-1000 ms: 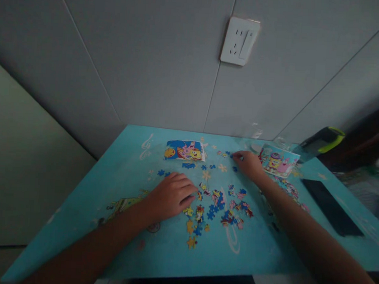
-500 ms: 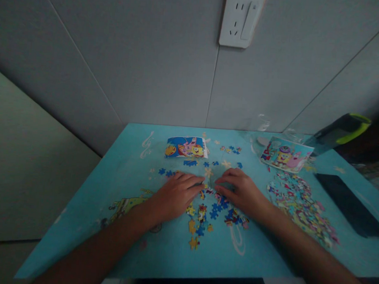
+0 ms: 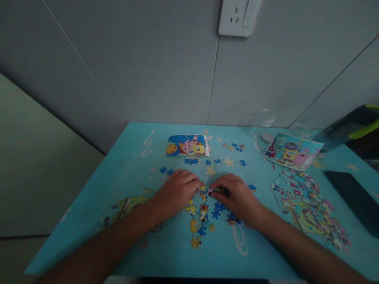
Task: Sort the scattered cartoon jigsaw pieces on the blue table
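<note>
My left hand (image 3: 178,193) rests low over the light-blue tabletop (image 3: 114,244), thumb and fingertips drawn together at the edge of some small jigsaw pieces (image 3: 203,196). Whatever those fingertips hold is too small to make out. Facing it, my right hand (image 3: 237,198) pinches a dark jigsaw piece (image 3: 210,191) between thumb and forefinger. Partly under the right palm, more of the puzzle is hidden. Nearer to me lie yellow pieces (image 3: 193,225) and joined blue pieces (image 3: 217,209), loosely spread between both hands.
Behind the hands lies a cartoon picture card (image 3: 187,145); another cartoon card (image 3: 293,151) leans at the back right. A large heap of pieces (image 3: 313,203) covers the right side, beside a dark flat slab (image 3: 356,201). A bottle with a green rim (image 3: 352,125) stands behind.
My right hand's thumb and forefinger have come together on a dark piece and moved slightly nearer to my left hand. The view has shifted a little.
</note>
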Action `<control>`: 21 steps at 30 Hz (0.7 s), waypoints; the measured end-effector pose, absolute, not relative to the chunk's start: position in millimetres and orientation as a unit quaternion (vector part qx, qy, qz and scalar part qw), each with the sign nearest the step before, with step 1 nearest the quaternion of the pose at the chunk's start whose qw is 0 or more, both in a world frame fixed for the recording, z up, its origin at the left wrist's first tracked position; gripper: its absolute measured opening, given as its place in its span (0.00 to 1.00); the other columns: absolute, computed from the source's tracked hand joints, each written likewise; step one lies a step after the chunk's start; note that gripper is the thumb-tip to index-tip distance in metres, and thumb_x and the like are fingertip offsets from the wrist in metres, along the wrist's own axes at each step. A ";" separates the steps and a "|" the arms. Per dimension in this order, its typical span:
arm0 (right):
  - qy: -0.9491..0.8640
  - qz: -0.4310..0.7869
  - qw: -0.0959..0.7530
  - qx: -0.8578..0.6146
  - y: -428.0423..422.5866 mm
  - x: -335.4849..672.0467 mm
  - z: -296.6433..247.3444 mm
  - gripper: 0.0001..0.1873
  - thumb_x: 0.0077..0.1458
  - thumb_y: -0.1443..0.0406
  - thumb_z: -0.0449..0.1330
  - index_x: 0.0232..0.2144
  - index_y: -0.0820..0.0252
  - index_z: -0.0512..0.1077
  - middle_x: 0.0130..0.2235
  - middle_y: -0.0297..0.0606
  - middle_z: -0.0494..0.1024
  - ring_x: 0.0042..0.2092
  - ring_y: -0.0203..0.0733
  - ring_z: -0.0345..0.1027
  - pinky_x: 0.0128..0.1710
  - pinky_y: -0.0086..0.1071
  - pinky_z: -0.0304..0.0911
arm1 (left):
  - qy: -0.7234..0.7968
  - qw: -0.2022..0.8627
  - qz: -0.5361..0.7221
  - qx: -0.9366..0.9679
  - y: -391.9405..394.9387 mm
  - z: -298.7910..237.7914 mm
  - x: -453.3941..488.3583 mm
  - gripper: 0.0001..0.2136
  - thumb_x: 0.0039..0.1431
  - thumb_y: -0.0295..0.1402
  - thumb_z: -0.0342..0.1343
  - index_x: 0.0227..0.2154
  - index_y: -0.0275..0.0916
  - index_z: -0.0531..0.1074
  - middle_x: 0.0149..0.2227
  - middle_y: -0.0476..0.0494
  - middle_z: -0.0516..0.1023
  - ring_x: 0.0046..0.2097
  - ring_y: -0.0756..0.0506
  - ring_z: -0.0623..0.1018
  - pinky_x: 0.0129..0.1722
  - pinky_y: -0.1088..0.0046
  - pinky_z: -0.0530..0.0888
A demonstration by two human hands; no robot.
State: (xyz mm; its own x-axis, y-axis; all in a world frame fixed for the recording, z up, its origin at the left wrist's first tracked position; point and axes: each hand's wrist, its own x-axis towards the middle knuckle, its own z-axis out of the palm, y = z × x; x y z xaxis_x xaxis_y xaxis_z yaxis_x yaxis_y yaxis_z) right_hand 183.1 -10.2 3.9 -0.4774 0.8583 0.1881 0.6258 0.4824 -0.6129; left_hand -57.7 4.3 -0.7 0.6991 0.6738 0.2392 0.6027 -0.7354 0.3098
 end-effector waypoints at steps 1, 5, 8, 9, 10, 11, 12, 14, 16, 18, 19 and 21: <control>-0.823 0.243 0.246 -0.450 -10.5 182.7 3.7 0.04 0.58 0.65 0.65 0.38 0.54 0.77 0.37 0.35 0.79 0.42 0.44 0.70 0.45 0.38 0.63 | 0.354 0.113 0.175 0.912 3.6 -0.6 -57.8 0.10 0.68 0.32 0.53 0.48 0.41 0.74 0.43 0.44 0.75 0.47 0.43 0.72 0.49 0.62 0.67; -0.809 0.258 0.260 -0.460 -12.1 182.4 4.1 0.04 0.60 0.66 0.63 0.37 0.54 0.77 0.35 0.34 0.79 0.39 0.42 0.71 0.43 0.38 0.63 | 0.364 0.142 0.189 0.901 0.8 0.9 -58.9 0.09 0.67 0.31 0.53 0.47 0.41 0.74 0.43 0.45 0.75 0.46 0.44 0.72 0.48 0.63 0.68; -0.797 0.263 0.273 -0.470 -12.6 183.9 4.4 0.04 0.61 0.65 0.62 0.38 0.54 0.77 0.36 0.35 0.79 0.39 0.42 0.72 0.43 0.38 0.65 | 0.353 0.147 0.179 0.907 2.5 6.6 -65.7 0.09 0.68 0.32 0.52 0.47 0.41 0.74 0.43 0.44 0.76 0.45 0.44 0.74 0.48 0.63 0.68; -0.794 0.262 0.278 -0.473 -12.6 184.7 4.3 0.05 0.61 0.65 0.62 0.38 0.53 0.78 0.36 0.35 0.79 0.39 0.42 0.72 0.43 0.38 0.65 | 0.346 0.151 0.175 0.909 4.4 10.0 -70.2 0.10 0.69 0.32 0.51 0.47 0.41 0.75 0.43 0.44 0.76 0.46 0.45 0.74 0.48 0.64 0.69; -0.792 0.261 0.281 -0.475 -12.5 185.5 4.0 0.05 0.61 0.64 0.62 0.39 0.53 0.78 0.37 0.35 0.79 0.40 0.43 0.72 0.44 0.38 0.65 | 0.339 0.160 0.169 0.912 7.0 13.9 -76.1 0.10 0.69 0.32 0.50 0.47 0.41 0.75 0.43 0.44 0.76 0.46 0.45 0.74 0.48 0.64 0.69; -0.789 0.261 0.284 -0.478 -12.4 186.4 3.8 0.05 0.61 0.63 0.61 0.39 0.52 0.78 0.37 0.35 0.79 0.40 0.43 0.72 0.44 0.39 0.66 | 0.329 0.176 0.160 0.914 10.3 18.0 -83.3 0.11 0.70 0.33 0.50 0.47 0.41 0.75 0.44 0.44 0.77 0.46 0.46 0.75 0.48 0.65 0.69; -0.786 0.264 0.285 -0.482 -12.4 187.3 3.6 0.06 0.61 0.63 0.61 0.39 0.52 0.78 0.37 0.35 0.79 0.40 0.43 0.72 0.43 0.38 0.66 | 0.320 0.198 0.147 0.915 14.2 22.0 -91.5 0.11 0.70 0.33 0.49 0.47 0.42 0.75 0.44 0.45 0.77 0.46 0.46 0.75 0.49 0.67 0.69; -0.777 0.279 0.282 -0.489 -12.7 188.6 3.8 0.07 0.62 0.61 0.60 0.40 0.51 0.78 0.38 0.35 0.79 0.39 0.42 0.73 0.42 0.37 0.67 | 0.306 0.240 0.112 0.914 22.8 27.4 -109.3 0.11 0.70 0.34 0.49 0.45 0.42 0.77 0.43 0.45 0.78 0.45 0.48 0.76 0.48 0.69 0.70; -0.765 0.307 0.278 -0.493 -13.5 189.2 4.9 0.08 0.62 0.60 0.60 0.40 0.51 0.78 0.38 0.35 0.79 0.38 0.41 0.73 0.39 0.35 0.67 | 0.317 0.255 0.098 0.908 30.8 28.2 -125.7 0.11 0.69 0.34 0.50 0.42 0.41 0.78 0.42 0.45 0.78 0.43 0.48 0.77 0.47 0.70 0.71; -0.752 0.337 0.276 -0.495 -14.7 188.9 7.0 0.08 0.62 0.60 0.60 0.40 0.51 0.79 0.38 0.35 0.80 0.37 0.40 0.73 0.38 0.34 0.68 | 0.334 0.249 0.095 0.904 36.2 25.1 -136.8 0.11 0.69 0.35 0.51 0.43 0.42 0.78 0.42 0.45 0.78 0.42 0.48 0.77 0.46 0.70 0.72; -0.745 0.351 0.276 -0.496 -15.4 188.3 8.4 0.08 0.62 0.59 0.60 0.39 0.52 0.79 0.38 0.35 0.80 0.37 0.40 0.73 0.38 0.34 0.68 | 0.341 0.243 0.094 0.903 37.5 23.2 -139.8 0.11 0.68 0.35 0.51 0.44 0.42 0.77 0.42 0.45 0.77 0.42 0.48 0.77 0.45 0.70 0.72; -0.726 0.379 0.279 -0.501 -16.8 186.7 11.7 0.09 0.61 0.58 0.61 0.38 0.53 0.79 0.36 0.34 0.80 0.36 0.39 0.73 0.37 0.33 0.67 | 0.343 0.230 0.087 0.907 36.7 20.3 -140.6 0.12 0.68 0.36 0.51 0.49 0.43 0.75 0.44 0.44 0.77 0.44 0.47 0.77 0.46 0.69 0.72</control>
State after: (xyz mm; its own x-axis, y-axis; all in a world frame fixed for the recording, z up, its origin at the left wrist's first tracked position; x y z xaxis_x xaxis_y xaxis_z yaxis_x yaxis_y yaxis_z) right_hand 186.7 -16.8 11.7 -0.3423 0.9392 0.0253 0.5164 0.2106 -0.8301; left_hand -140.6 36.7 20.3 0.7495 0.6620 -0.0011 0.5824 -0.6586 0.4766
